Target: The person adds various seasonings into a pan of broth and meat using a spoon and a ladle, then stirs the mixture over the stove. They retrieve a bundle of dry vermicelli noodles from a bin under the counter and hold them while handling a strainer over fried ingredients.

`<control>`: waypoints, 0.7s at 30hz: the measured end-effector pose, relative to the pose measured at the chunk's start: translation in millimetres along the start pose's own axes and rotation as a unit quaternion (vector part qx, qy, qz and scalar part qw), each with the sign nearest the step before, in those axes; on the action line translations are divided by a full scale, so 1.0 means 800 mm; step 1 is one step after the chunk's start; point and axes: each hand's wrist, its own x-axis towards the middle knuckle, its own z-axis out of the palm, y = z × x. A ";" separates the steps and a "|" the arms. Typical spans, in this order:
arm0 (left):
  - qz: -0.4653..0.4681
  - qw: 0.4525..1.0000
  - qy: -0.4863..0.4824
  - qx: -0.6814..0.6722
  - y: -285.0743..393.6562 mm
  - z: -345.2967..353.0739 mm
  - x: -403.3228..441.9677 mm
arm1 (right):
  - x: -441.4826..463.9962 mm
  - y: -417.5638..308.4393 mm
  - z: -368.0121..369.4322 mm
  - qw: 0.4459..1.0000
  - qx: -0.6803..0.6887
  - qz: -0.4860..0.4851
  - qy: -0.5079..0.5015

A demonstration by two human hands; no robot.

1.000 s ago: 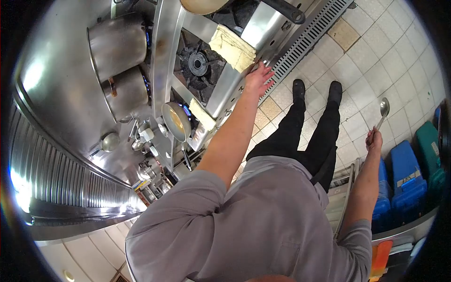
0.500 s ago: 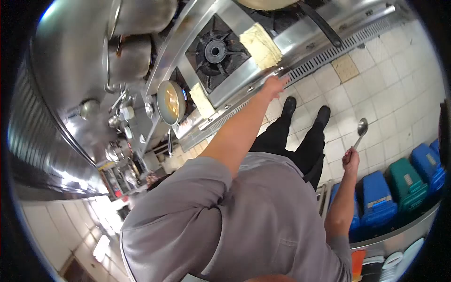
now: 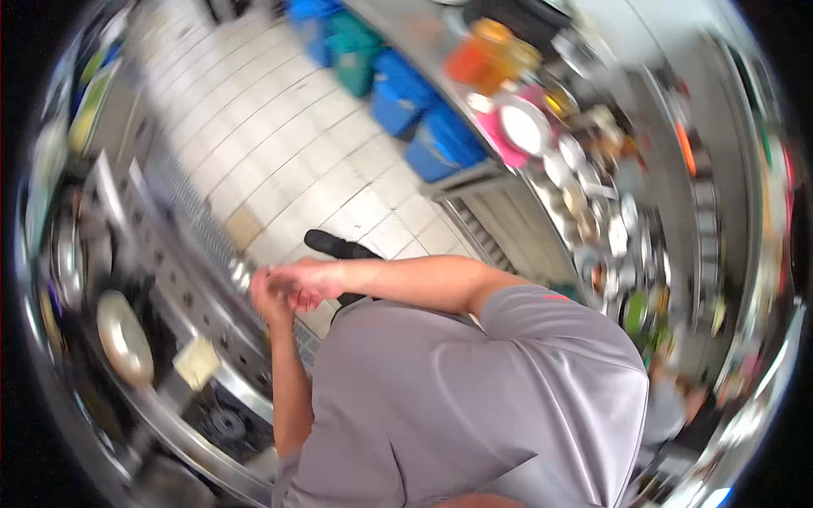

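Observation:
My left hand [image 3: 272, 298] and my right hand [image 3: 312, 284] are close together in front of my body, overlapping in the view. My right hand is closed around the handle of a metal spoon, whose blurred bowl [image 3: 241, 273] shows just beyond my left hand. Motion smears the fingers of my left hand, and whether it touches the spoon is unclear. Below and to the left of the hands, a folded pale yellow cloth [image 3: 196, 363] lies on the stove edge, between a pan [image 3: 124, 339] and a burner [image 3: 227, 420].
The stove front [image 3: 182, 296] runs along the left. Blue bins [image 3: 445, 142] and a green bin [image 3: 354, 52] stand under a steel counter. On the counter are a white plate [image 3: 525, 127], orange containers [image 3: 478, 57] and several dishes. Another person [image 3: 665, 411] is at the lower right.
The view has swung round: the stove is now at the left and the bins and counter at the top and right. My hands, earlier far apart, have come together.

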 end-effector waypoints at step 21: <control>-0.142 0.969 0.039 0.200 -0.030 0.193 -0.179 | -0.686 0.089 -0.509 0.550 0.084 -0.498 0.665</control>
